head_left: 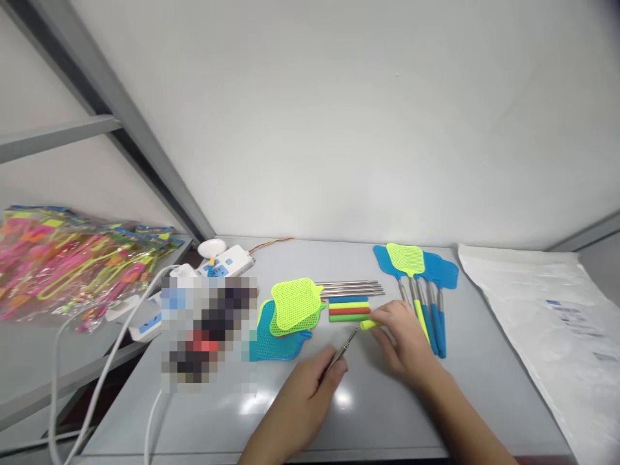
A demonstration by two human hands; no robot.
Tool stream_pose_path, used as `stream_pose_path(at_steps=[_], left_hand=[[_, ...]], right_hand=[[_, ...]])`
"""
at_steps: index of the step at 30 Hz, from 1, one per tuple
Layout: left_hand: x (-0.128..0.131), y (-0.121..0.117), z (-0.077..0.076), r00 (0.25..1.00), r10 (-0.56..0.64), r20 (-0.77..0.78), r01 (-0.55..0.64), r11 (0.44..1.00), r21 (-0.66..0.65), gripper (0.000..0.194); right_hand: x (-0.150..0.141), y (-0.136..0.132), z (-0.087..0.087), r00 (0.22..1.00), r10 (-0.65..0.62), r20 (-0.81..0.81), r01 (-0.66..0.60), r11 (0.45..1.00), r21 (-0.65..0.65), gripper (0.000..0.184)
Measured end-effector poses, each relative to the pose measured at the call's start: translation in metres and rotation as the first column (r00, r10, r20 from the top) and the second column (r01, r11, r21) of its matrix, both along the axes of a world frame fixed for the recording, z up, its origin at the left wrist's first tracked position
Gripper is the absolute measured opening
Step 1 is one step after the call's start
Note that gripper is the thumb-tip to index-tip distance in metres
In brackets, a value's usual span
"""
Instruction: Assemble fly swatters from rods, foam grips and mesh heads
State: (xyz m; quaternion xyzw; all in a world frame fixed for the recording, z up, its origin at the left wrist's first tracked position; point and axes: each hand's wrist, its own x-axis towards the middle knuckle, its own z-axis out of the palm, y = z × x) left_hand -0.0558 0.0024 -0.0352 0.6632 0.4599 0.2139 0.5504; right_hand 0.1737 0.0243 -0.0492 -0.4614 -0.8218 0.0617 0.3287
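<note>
At the frame's lower centre, my left hand (310,387) pinches a slim silver metal rod (340,354), tip angled toward the yellow-green tube (369,325) my right hand (404,332) pinches, seemingly for joining.

Four side-by-side tubes (349,310) — one handheld tube (369,325) — one white bag (527,323)

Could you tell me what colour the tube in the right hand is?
The tube is yellow-green, best seen in the head view.

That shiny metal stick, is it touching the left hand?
Touching. The head view shows the metal stick held between the thumb and fingers of the left hand.
</note>
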Motion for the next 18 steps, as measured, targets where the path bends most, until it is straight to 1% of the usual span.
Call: stream_pose_path(at_steps=[2, 4, 6, 7, 9, 10, 11, 12, 13, 14, 15, 16, 17, 18], left_hand=[[0.007, 0.009, 0.007, 0.997, -0.043, -0.064, 0.049, 0.994, 0.099, 0.036], [0.015, 0.018, 0.012, 0.987, -0.066, -0.144, 0.093, 0.978, 0.187, 0.035], [0.023, 0.026, 0.013, 0.975, -0.075, -0.208, 0.127, 0.959, 0.252, 0.033], [0.027, 0.028, 0.013, 0.973, -0.079, -0.215, 0.137, 0.953, 0.269, 0.032], [0.037, 0.032, 0.012, 0.984, -0.079, -0.158, 0.120, 0.956, 0.269, 0.031], [0.042, 0.034, 0.011, 0.994, -0.060, -0.089, 0.081, 0.965, 0.250, 0.031], [0.048, 0.036, 0.011, 1.000, -0.015, 0.012, 0.012, 0.976, 0.217, 0.031], [0.054, 0.038, 0.012, 0.988, 0.057, 0.141, -0.080, 0.984, 0.162, 0.032], [0.060, 0.040, 0.014, 0.946, 0.147, 0.290, -0.178, 0.981, 0.083, 0.033], [0.066, 0.043, 0.019, 0.864, 0.251, 0.437, -0.271, 0.962, -0.018, 0.034], [0.071, 0.046, 0.025, 0.747, 0.341, 0.571, -0.329, 0.936, -0.129, 0.034], [0.077, 0.049, 0.033, 0.628, 0.394, 0.671, -0.340, 0.915, -0.219, 0.034], [0.081, 0.051, 0.041, 0.528, 0.425, 0.735, -0.337, 0.899, -0.278, 0.034], [0.085, 0.053, 0.050, 0.456, 0.442, 0.772, -0.328, 0.890, -0.316, 0.033]], right_hand=[[0.010, -0.002, 0.004, 0.999, -0.047, -0.011, 0.047, 0.999, 0.019, 0.013], [0.019, -0.004, 0.005, 0.992, -0.118, -0.043, 0.120, 0.992, 0.047, 0.011], [0.025, -0.004, 0.004, 0.980, -0.187, -0.074, 0.191, 0.980, 0.059, 0.011], [0.027, -0.003, 0.003, 0.974, -0.210, -0.087, 0.215, 0.975, 0.056, 0.011], [0.030, -0.003, 0.003, 0.963, -0.233, -0.138, 0.239, 0.970, 0.032, 0.012], [0.030, -0.003, 0.002, 0.956, -0.233, -0.181, 0.239, 0.971, 0.013, 0.014], [0.030, -0.003, 0.002, 0.947, -0.225, -0.227, 0.229, 0.973, -0.009, 0.015], [0.030, -0.003, 0.002, 0.938, -0.214, -0.272, 0.213, 0.977, -0.035, 0.016], [0.029, -0.004, 0.002, 0.931, -0.201, -0.305, 0.191, 0.980, -0.062, 0.015], [0.027, -0.004, 0.002, 0.927, -0.190, -0.322, 0.170, 0.981, -0.092, 0.013], [0.024, -0.005, 0.001, 0.929, -0.184, -0.321, 0.152, 0.981, -0.123, 0.011], [0.021, -0.005, 0.000, 0.933, -0.182, -0.311, 0.140, 0.978, -0.153, 0.010], [0.017, -0.005, -0.002, 0.937, -0.179, -0.300, 0.129, 0.975, -0.179, 0.010], [0.014, -0.005, -0.003, 0.942, -0.170, -0.289, 0.114, 0.973, -0.202, 0.009]])
